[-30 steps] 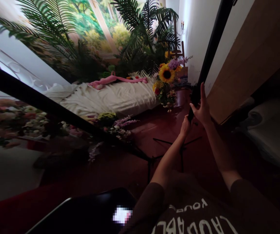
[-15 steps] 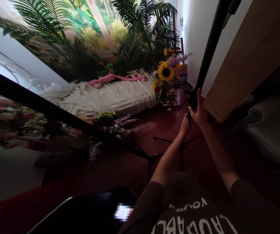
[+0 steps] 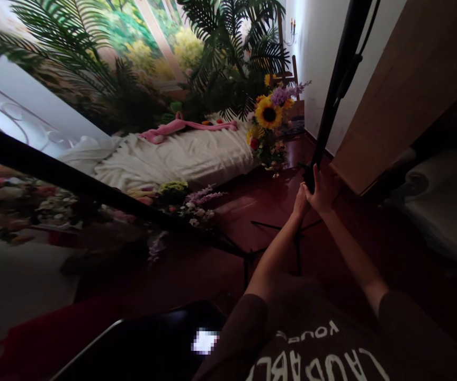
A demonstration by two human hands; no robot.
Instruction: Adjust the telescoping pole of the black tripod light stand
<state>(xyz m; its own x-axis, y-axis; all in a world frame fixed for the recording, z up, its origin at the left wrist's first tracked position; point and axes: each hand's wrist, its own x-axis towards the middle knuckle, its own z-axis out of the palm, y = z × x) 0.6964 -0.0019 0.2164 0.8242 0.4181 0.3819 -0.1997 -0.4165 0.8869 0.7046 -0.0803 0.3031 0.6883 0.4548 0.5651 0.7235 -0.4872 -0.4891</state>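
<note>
A black stand pole (image 3: 333, 87) rises on the right, with a dark cable hanging along its upper part. My left hand (image 3: 301, 200) is closed round the pole low down, above its spread legs (image 3: 297, 235). Just beside it, touching or nearly so, my right hand (image 3: 319, 194) lies against the pole, its fingers pointing up and apart from the thumb. The dark joint between the hands is mostly hidden and hard to make out.
A second black pole (image 3: 73, 177) slants across the left. Beyond it are a cream-draped bench (image 3: 196, 153) with a pink plush toy (image 3: 168, 129), sunflowers (image 3: 268, 112) and palm leaves (image 3: 228, 58). A dark screen (image 3: 144, 344) is at bottom left; a brown panel (image 3: 387, 106) stands right.
My right hand has moved down the pole, nearer my left hand. The cable on the upper pole hangs lower in view, and the pole has shifted slightly left.
</note>
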